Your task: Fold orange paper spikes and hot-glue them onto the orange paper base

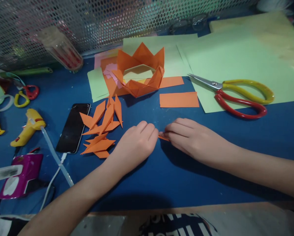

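Note:
Between my two hands, near the middle of the blue table, a small piece of orange paper shows. My left hand is closed at its left end, fingers curled and pressed together. My right hand pinches its right end with bent fingers. Most of the piece is hidden by the hands. Left of my left hand lies a pile of pointed folded orange pieces. Beyond the hands are a flat orange rectangle and a ring of folded orange paper with pointed tips.
Large scissors lie on pale green sheets at the right. At the left are a black phone, a yellow glue gun, a purple box and smaller scissors. A jar stands by the mesh.

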{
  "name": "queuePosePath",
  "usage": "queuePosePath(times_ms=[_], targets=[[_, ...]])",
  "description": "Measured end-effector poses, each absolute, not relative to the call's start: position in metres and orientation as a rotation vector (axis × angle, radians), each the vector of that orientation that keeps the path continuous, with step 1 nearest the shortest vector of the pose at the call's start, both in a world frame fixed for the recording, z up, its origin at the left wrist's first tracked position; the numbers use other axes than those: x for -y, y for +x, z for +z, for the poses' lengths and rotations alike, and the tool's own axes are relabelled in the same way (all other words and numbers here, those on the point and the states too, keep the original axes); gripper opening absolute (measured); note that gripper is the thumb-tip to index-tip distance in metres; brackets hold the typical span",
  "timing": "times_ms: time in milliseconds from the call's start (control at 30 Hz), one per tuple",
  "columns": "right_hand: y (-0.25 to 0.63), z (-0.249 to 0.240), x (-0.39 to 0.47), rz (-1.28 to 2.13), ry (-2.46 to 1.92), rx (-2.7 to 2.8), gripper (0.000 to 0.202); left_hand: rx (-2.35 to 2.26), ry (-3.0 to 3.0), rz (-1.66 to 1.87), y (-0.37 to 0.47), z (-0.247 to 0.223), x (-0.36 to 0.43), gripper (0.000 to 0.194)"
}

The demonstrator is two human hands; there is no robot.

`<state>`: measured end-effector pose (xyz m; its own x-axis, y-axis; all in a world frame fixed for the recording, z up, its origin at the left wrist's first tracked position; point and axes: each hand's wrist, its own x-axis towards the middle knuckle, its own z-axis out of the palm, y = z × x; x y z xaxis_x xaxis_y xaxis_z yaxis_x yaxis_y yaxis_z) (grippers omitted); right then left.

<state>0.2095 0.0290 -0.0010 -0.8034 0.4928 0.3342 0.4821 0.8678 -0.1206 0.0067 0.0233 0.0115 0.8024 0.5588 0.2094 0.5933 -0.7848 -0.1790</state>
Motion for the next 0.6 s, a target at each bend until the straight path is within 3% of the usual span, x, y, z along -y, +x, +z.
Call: queuePosePath(times_ms=[167,300,400,600], targets=[[0.210,-0.001,-0.028,-0.007,-0.713,2.721,0.025,0.767,-2.777,-0.225,-0.002,0.017,-0.029,0.023],[0.211,0.001,-0.026,0.036,-0.777,2.729,0.026,1.324,-2.545,-0.438,-0.025,0.022,-0.040,0.008],[0.211,0.001,-0.026,0.058,-0.783,2.725,0.028,1.738,-2.234,-0.542,-0.047,0.027,-0.050,0.022],[0.211,0.001,-0.025,0.070,-0.787,2.723,0.025,2.242,-1.956,-0.351,-0.078,0.034,-0.066,0.031]])
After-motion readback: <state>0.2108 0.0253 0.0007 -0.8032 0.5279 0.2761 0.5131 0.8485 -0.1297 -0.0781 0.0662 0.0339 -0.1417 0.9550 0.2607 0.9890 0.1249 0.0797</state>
